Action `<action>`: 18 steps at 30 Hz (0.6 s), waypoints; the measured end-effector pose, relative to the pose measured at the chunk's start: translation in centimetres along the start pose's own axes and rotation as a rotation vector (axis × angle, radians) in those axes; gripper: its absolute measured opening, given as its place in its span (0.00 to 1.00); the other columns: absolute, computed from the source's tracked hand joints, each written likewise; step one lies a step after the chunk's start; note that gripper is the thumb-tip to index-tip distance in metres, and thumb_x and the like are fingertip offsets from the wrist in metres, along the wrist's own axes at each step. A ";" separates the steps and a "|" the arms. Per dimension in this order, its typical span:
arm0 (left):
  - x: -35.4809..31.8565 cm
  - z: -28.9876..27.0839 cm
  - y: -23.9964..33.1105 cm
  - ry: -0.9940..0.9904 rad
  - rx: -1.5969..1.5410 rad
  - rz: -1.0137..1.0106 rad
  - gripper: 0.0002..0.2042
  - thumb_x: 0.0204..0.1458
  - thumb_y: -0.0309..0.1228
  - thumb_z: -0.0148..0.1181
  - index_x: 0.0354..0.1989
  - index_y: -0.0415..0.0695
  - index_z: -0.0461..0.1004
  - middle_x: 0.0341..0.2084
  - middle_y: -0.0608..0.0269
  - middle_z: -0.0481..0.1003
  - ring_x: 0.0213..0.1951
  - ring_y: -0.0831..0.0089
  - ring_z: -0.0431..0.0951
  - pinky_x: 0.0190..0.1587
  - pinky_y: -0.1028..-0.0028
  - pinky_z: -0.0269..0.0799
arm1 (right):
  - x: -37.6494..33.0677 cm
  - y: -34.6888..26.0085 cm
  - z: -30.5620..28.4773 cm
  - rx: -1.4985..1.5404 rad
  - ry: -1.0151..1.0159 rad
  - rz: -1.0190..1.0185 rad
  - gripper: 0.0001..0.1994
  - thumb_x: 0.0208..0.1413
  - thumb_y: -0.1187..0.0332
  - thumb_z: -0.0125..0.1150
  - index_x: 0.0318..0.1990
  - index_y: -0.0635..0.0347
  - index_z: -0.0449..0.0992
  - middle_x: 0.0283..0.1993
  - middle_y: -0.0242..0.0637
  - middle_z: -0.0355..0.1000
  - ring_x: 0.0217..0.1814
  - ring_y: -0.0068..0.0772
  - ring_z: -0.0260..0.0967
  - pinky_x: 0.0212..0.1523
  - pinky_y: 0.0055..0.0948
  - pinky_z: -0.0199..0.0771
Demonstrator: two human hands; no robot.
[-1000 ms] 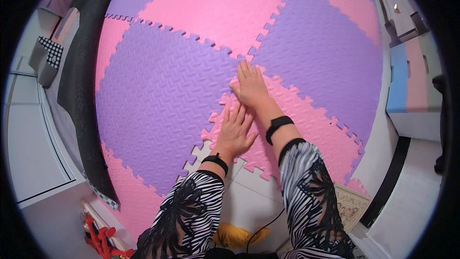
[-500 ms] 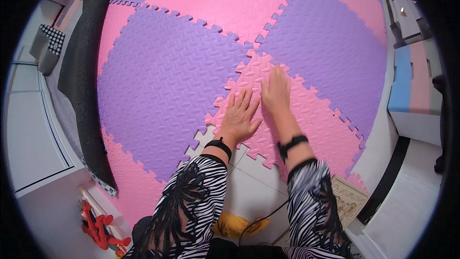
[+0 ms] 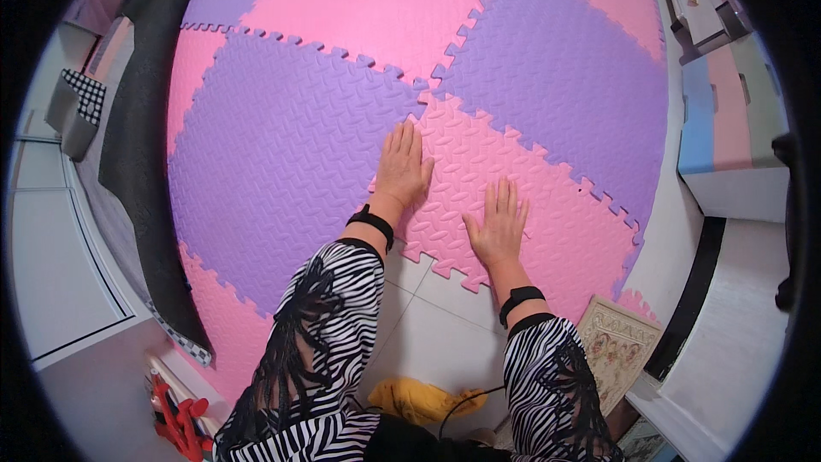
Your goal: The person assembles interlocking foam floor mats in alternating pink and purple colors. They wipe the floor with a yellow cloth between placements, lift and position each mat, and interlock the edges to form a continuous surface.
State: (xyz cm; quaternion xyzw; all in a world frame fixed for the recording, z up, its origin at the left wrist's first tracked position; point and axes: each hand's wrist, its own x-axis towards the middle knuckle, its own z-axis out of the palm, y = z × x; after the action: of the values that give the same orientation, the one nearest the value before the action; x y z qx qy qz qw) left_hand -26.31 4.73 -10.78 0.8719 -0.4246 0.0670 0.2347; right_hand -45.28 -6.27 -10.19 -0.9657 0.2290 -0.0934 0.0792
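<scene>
Puzzle mat point(image 3: 376, 0): pink and purple foam, mostly joined across the floor.
Near pink tile point(image 3: 449, 184): lay between two purple tiles; right seam point(image 3: 540, 151) looked largely meshed, near edge unjoined over white floor point(image 3: 436, 316).
Left seam point(image 3: 416, 115): partly covered; closure couldn't be told.
Left hand point(image 3: 402, 168): flat there, fingers nearly together.
Right hand point(image 3: 499, 231): palm down on pink, fingers slightly spread, pinching nothing.

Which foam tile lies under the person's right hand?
The near pink tile right of centre, toothed edge facing the white floor; the right hand is wholly over it, and over no other tile.
</scene>
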 end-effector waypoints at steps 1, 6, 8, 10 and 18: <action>0.1 0.5 -0.4 -0.077 0.035 -0.014 0.27 0.49 0.39 0.51 0.55 0.34 0.62 0.60 0.42 0.55 0.62 0.48 0.53 0.63 0.52 0.45 | -0.1 -0.1 -0.1 -0.018 -0.023 0.014 0.36 0.48 0.47 0.56 0.60 0.63 0.59 0.67 0.48 0.47 0.71 0.49 0.39 0.64 0.59 0.37; -0.8 -0.3 -1.1 -0.151 0.080 0.036 0.30 0.51 0.42 0.50 0.59 0.34 0.57 0.62 0.44 0.53 0.63 0.50 0.50 0.63 0.52 0.43 | -0.1 -0.1 -0.1 0.005 -0.010 0.013 0.36 0.49 0.49 0.56 0.61 0.62 0.57 0.68 0.47 0.46 0.71 0.48 0.38 0.65 0.56 0.35; -2.1 -1.7 -1.1 -0.212 0.099 0.037 0.32 0.51 0.45 0.49 0.60 0.34 0.56 0.62 0.44 0.51 0.65 0.51 0.48 0.64 0.53 0.41 | 0.0 -0.1 -0.2 0.002 -0.006 0.023 0.35 0.49 0.49 0.55 0.61 0.61 0.58 0.68 0.46 0.46 0.71 0.47 0.38 0.65 0.56 0.36; -4.7 -3.3 -1.3 -0.308 0.108 -0.025 0.33 0.52 0.46 0.49 0.60 0.34 0.55 0.63 0.45 0.50 0.66 0.52 0.46 0.65 0.53 0.39 | 0.0 -0.2 -0.3 -0.026 -0.053 0.048 0.35 0.49 0.47 0.55 0.61 0.59 0.58 0.68 0.45 0.47 0.71 0.46 0.39 0.64 0.57 0.37; -12.1 -6.7 -2.6 -0.415 0.133 0.068 0.34 0.52 0.48 0.48 0.61 0.35 0.54 0.64 0.45 0.48 0.66 0.51 0.44 0.65 0.52 0.38 | -0.1 0.1 0.0 0.006 0.010 0.031 0.34 0.49 0.48 0.56 0.60 0.58 0.59 0.68 0.44 0.48 0.71 0.45 0.40 0.64 0.56 0.39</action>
State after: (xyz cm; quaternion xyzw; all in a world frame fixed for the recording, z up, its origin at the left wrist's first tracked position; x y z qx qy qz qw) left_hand -31.37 17.77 -9.61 0.8658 -0.4875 -0.0781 0.0818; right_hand -45.40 -6.36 -10.19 -0.9613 0.2441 -0.0975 0.0825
